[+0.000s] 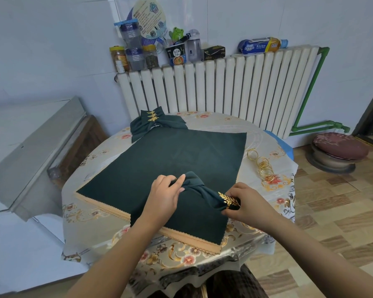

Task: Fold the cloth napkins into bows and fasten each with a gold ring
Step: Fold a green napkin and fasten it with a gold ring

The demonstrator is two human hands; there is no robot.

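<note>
Head view: jars (136, 55) on radiator (224, 82)

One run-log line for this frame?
left hand: gripping napkin | right hand: holding gold ring around napkin | finished bows: at table's far edge

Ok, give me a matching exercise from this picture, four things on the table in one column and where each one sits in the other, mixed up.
Things:
1. finished bows
2. spare gold rings
3. leaf ring
4. flat napkin stack

Places:
A. at the right hand, on the gathered napkin
B. far edge, near the radiator
C. middle of the table
D. right side, on the tablecloth

Pairs: 1-B, 2-D, 3-A, 4-C
</note>
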